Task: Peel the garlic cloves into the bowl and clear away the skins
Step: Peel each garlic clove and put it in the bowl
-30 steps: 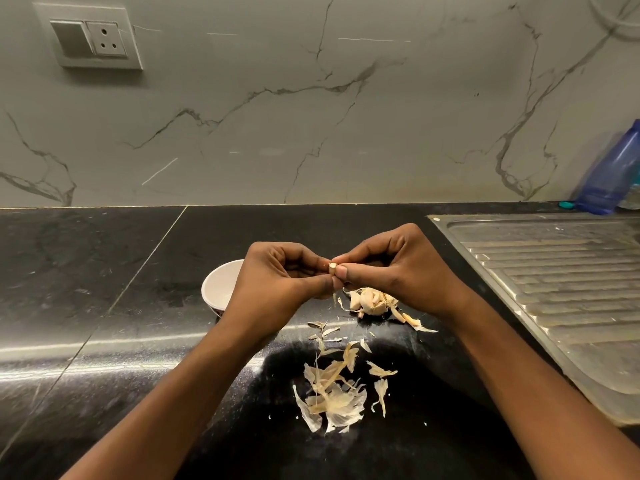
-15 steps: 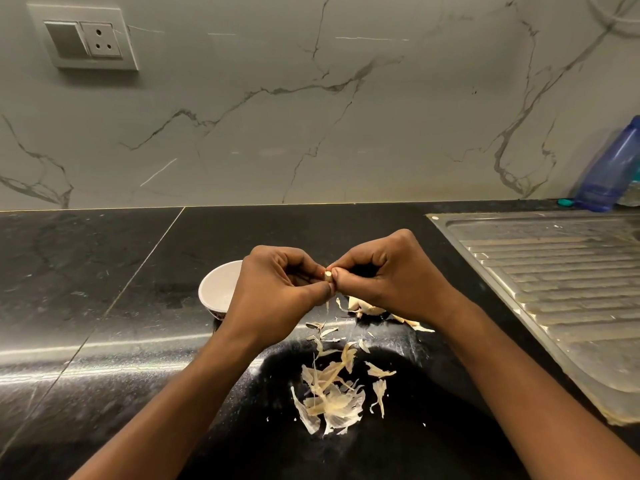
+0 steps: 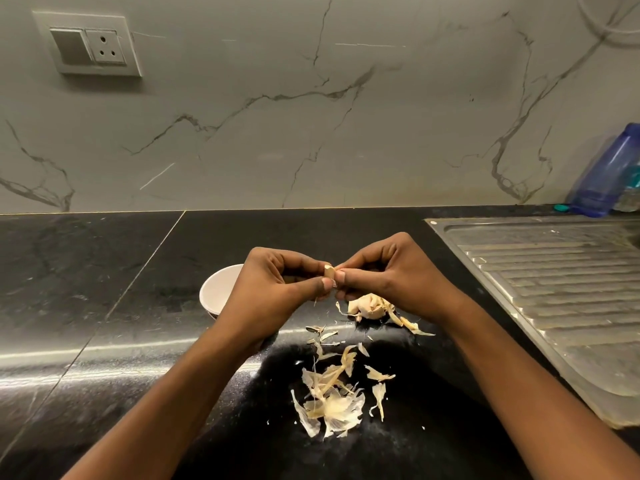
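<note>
Left hand point(image 3: 277, 289) and right hand point(image 3: 391, 275) pinch clove point(image 3: 329, 271) near bowl point(image 3: 216, 289) rim

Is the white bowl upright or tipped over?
Upright: the bowl stands on the counter, rim up; the left hand hides its right side.

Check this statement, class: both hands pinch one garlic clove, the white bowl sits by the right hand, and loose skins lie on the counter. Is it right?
Not quite. The head view shows the white bowl by the left hand, not the right hand. The rest holds: both hands pinch one garlic clove, and loose skins lie on the counter.
</note>
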Tool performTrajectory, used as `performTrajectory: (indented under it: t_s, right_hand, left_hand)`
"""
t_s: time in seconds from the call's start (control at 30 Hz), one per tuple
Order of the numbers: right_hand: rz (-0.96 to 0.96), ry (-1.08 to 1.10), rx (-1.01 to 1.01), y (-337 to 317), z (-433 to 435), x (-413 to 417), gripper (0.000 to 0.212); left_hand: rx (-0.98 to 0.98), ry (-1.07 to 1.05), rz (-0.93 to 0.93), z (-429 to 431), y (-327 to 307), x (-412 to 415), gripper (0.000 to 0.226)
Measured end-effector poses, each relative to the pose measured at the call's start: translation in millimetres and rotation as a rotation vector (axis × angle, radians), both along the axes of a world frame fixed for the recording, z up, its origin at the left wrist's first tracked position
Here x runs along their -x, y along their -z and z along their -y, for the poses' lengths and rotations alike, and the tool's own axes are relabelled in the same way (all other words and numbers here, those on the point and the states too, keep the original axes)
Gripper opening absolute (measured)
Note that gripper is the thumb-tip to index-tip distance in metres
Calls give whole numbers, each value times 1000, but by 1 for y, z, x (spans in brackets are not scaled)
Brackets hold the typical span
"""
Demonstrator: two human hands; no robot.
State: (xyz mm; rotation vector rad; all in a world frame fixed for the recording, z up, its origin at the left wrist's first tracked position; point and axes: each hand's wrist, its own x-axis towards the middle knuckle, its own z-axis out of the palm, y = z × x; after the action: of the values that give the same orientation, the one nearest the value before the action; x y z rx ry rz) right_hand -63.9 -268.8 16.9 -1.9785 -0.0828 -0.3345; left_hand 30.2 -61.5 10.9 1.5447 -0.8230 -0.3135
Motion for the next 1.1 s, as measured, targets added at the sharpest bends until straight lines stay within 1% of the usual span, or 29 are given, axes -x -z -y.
performTrajectory:
  t_s: [0.17,0.3,0.43,0.57,0.7,0.8,1.1]
  right_hand:
    - [53,47,30,4,-5,-1,11]
    - [97,90,29,5,-7,-3,8]
    - [54,32,-61,0,-4,0,13]
    - [-23,-5,-116,-3,-1,2,14]
    - [-60,-9,-155,-3,-1,2,14]
    - [-55,1,-168,-3,-3,2,13]
    - [13,65,-150,-2,-9,-1,6]
  left_hand:
    - [-25,-11,21,0,2,0,18]
    - [8,10,-22,1,1,1,18]
    - [66,26,-72,-1,-2,-1,20]
    - [49,47,-74,-1,-2,-1,20]
    - [34,50,-39,-1,-2,0,20]
    - [25,51,-20,-1,-1,0,20]
    - [54,74,-41,-2,-2,-2,21]
